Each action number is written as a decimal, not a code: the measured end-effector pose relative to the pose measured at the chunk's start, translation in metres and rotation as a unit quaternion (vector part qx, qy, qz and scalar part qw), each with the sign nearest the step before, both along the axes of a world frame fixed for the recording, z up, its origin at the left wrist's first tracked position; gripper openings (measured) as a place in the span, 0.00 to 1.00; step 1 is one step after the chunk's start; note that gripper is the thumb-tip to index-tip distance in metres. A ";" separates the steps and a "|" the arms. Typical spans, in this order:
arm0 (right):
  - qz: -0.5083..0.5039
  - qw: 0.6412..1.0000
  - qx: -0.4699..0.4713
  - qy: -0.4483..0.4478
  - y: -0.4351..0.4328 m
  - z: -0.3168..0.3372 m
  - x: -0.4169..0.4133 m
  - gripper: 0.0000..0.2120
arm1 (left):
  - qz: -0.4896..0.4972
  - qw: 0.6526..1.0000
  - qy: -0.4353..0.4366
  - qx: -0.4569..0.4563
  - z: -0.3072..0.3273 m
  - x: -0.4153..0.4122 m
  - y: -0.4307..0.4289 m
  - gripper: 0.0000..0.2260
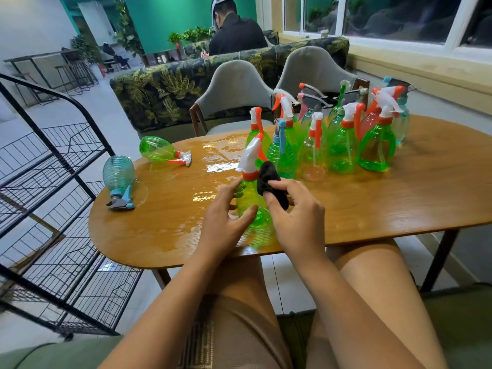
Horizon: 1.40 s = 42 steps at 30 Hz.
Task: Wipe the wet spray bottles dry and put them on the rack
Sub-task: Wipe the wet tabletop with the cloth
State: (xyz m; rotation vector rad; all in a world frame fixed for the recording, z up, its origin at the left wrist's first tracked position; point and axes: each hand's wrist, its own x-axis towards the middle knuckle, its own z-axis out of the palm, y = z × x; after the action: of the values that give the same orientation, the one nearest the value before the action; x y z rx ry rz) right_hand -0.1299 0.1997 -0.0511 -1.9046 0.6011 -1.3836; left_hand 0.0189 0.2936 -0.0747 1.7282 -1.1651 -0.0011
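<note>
Steadies a translucent green plastic spray bottle with white trigger head and orange collar [250, 201] in the left hand [226, 219], fingers curled round the body from the left, thumb across the near face. Holds it upright on the glossy oval wooden table [399, 206], near the front edge, long axis vertical, nozzle toward the left. Pinches a small black cloth [269, 179] in the right hand [295, 211], thumb and fingertips bunched on it, and presses it to the bottle's right shoulder just under the collar. So: cloth on the right, gripping hand on the left, bottle between the two and touching both.

Judging from that, wiping in hand, racking not yet begun. Probably calls for stroking the cloth down along the vertical axis, or turning the bottle within the left grip to bring the hidden left face round to the cloth. Wet sheen on the table around the base; likely to re-wet the bottom if set down there again.

For the racking: black wire tiered rack [66, 182] beyond the table's left end, well apart from the bottle, on the side of the hand gripping the body, so nearer the left.

Elsewhere on the table: a cluster of upright green, pink and pale blue spray bottles [340, 145] behind and to the right; a green bottle lying on its side [157, 149] and a ribbed pale blue bottle lying [118, 174] near the left end.
</note>
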 end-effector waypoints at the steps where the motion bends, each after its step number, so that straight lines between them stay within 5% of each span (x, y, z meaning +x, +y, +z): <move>1: -0.003 1.000 0.004 0.012 -0.002 -0.001 0.000 0.08 | 0.000 1.000 0.006 0.002 0.000 0.000 0.000 0.30; 10: -0.010 0.978 0.071 0.198 -0.021 -0.017 0.001 0.06 | 0.001 0.999 0.055 0.004 -0.003 0.001 0.000 0.30; 15: -0.009 0.966 0.033 0.256 -0.020 -0.021 0.005 0.08 | 0.015 0.998 0.059 0.003 -0.004 0.002 -0.003 0.33; 21: -0.012 0.975 0.027 0.222 -0.019 -0.021 0.004 0.07 | 0.035 0.999 0.020 0.004 -0.006 0.004 -0.004 0.35; 31: -0.013 0.993 -0.117 0.020 -0.001 -0.003 -0.001 0.15 | 0.010 1.000 -0.004 0.013 0.000 -0.002 0.000 0.33; 42: -0.041 0.990 -0.094 0.100 -0.007 -0.004 0.001 0.11 | -0.006 0.999 0.031 0.016 -0.001 -0.002 -0.001 0.29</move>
State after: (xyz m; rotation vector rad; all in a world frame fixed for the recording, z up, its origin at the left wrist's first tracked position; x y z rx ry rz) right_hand -0.1294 0.1931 -0.0548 -2.2109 0.6728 -1.3502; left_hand 0.0173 0.2931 -0.0762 1.7375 -1.1365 -0.0802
